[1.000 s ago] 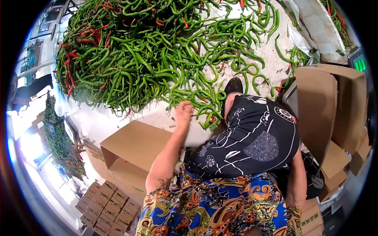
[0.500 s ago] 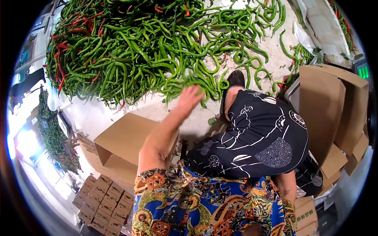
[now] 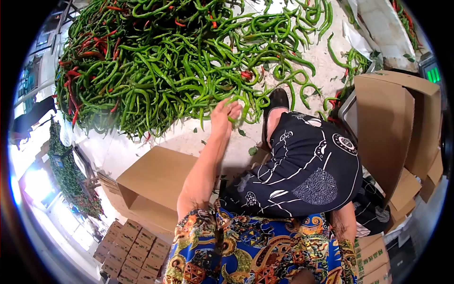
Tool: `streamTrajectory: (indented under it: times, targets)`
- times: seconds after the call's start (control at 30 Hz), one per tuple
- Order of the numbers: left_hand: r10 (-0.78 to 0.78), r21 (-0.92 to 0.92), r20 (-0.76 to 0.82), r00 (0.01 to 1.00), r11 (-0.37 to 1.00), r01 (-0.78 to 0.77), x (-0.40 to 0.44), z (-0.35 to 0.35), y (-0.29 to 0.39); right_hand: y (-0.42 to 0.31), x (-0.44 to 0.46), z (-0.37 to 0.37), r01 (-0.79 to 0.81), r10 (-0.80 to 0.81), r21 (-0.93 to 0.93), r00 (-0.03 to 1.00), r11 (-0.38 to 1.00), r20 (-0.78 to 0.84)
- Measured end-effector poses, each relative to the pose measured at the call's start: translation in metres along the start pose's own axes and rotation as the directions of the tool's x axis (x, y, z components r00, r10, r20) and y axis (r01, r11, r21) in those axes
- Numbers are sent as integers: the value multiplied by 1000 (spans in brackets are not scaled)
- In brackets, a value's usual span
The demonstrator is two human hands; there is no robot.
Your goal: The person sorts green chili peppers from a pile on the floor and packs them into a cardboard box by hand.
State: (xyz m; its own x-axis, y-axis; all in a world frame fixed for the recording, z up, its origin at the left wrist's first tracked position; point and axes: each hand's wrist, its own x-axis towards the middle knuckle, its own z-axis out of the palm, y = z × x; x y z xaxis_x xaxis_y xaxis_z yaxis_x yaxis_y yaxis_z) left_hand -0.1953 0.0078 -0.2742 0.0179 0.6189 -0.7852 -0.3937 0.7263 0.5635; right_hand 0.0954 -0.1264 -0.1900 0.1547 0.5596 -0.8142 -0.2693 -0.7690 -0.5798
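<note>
One left hand (image 3: 224,115), yours, bare: at the near edge of the pepper heap, fingers half-curled, fingertips against green peppers; you show no clear closure on any single pod, and whether one is held cannot be told.

One right forearm (image 3: 344,221), yours: runs down beside the trousers; your right hand is hidden, its grip unknown.

One large heap of long green chilli peppers (image 3: 156,80): spread on the pale floor (image 3: 177,137), thickest toward the floor's far left, thinning to scattered curled pods toward its right edge. Red chilli peppers (image 3: 247,75) mixed in, several more at the heap's left edge.

One green leaf (image 3: 253,151): on the floor, near your black shoe (image 3: 279,98), which stands at the heap's near edge.

One pair of black trousers (image 3: 307,165), white-patterned, and one multicoloured shirt (image 3: 265,246): worn by you.

One open cardboard box (image 3: 156,173): on its side, left of your forearm, opening to the left.

Several upright cardboard pieces (image 3: 383,123): right of your knee.

One green-lit display (image 3: 432,74): beyond them.

Stacked cartons (image 3: 130,251): lower left; further printed cartons (image 3: 371,258): lower right.
</note>
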Motion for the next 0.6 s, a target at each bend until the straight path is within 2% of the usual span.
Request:
streamTrajectory:
  times: [0.07, 0.1, 0.17, 0.27, 0.3, 0.37, 0.43, 0.47, 0.5, 0.57, 0.6]
  targets:
    - [-61, -183, 27, 998, 981, 65, -12, 0, -2, -3, 3, 5, 10, -10, 1, 1000, 1000, 13]
    - [11, -272, 165, 986, 962, 35, -16, 3, 0, -6, 5, 7, 18, -18, -2, 1000, 1000, 20]
    - [-61, -254, 139, 988, 963, 95, -23, 9, 3, -12, 8, 13, 34, -33, -11, 999, 999, 38]
    - [-81, -248, 181, 980, 960, 126, -28, 30, 3, -28, 14, 23, 65, -62, -32, 996, 997, 68]
    - [-118, -207, 177, 977, 966, 154, -30, 43, 5, -35, 20, 26, 88, -84, -41, 993, 995, 88]
    - [-186, 2, 248, 951, 982, 191, -27, 63, -3, -43, 37, 32, 150, -142, -47, 979, 988, 145]
    - [-261, 123, 367, 893, 965, 232, -26, 86, -15, -37, 69, 28, 215, -212, 22, 932, 976, 294]
    - [-296, 170, 450, 843, 955, 244, -24, 95, -22, -34, 83, 30, 494, -460, 1, 809, 870, 367]
    - [-307, 230, 512, 802, 949, 216, -24, 107, -23, -38, 87, 30, 225, -287, 188, 852, 956, 438]
    - [-431, 404, 442, 787, 879, 254, -24, 118, -15, -45, 93, 28, 131, -256, 281, 843, 951, 474]
    - [-202, 641, 486, 850, 744, -190, 6, 102, -31, -33, 105, 28, 323, -328, 59, 916, 944, 229]
